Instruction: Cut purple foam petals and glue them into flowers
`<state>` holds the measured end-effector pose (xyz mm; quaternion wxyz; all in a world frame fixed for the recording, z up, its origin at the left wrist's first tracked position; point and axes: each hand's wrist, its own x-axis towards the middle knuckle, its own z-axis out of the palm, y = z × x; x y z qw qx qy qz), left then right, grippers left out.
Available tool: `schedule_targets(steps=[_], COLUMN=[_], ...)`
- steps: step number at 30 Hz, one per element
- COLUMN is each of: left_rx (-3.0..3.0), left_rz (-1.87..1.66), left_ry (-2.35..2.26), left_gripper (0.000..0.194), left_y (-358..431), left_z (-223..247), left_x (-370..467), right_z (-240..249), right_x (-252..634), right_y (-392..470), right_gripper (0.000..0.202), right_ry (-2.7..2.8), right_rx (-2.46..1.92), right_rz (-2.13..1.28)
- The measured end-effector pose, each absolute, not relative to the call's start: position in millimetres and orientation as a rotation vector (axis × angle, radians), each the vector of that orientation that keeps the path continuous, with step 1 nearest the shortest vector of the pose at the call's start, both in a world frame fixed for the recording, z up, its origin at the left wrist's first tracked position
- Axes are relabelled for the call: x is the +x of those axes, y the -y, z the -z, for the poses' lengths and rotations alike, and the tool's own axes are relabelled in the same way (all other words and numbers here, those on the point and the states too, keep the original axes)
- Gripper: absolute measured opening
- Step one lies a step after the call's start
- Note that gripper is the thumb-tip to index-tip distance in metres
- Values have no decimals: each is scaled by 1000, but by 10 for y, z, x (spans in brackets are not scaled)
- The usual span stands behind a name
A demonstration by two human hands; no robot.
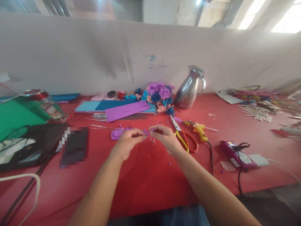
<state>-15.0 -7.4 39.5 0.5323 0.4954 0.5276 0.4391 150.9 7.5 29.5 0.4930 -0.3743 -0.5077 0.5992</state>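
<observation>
Close above the red table, my left hand [127,141] and my right hand [166,138] meet fingertip to fingertip. Between them they pinch a small purple paper piece [146,132], its shape partly covered by the fingers. Beside my left hand lie purple paper petals [116,134], with thin wires [101,126] reaching out to the left. To the right of my right hand are scissors [182,136] with yellow and red handles, blades slightly apart. Farther back, a purple paper strip [128,110] rests on blue sheets [88,106], near a bunch of paper flowers [158,94].
A yellow glue gun [199,130] with a black cord lies to the right. A steel jug [188,89] stands behind it. A purple power strip [238,155] is at the right. On the left are a jar [47,105], a dark bag [42,146] and a blurred dark object [75,147].
</observation>
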Motion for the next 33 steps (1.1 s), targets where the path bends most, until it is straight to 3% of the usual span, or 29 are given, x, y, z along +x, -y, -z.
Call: schedule_targets(steps=[3, 15, 33], left_rx=[1059, 816, 869], left_rz=[-1074, -1134, -1404], left_ry=[-1253, -1117, -1286], left_gripper=[20, 29, 27], left_y=[71, 66, 97], left_z=[-396, -335, -206], left_x=[-151, -42, 134], right_z=[-305, -286, -68], right_x=[1518, 1391, 1308], right_y=[-74, 7, 16], right_gripper=[24, 18, 22], right_ry=[1136, 1074, 1245], right_rx=[-922, -943, -1061], right_rz=[-1488, -1572, -1158])
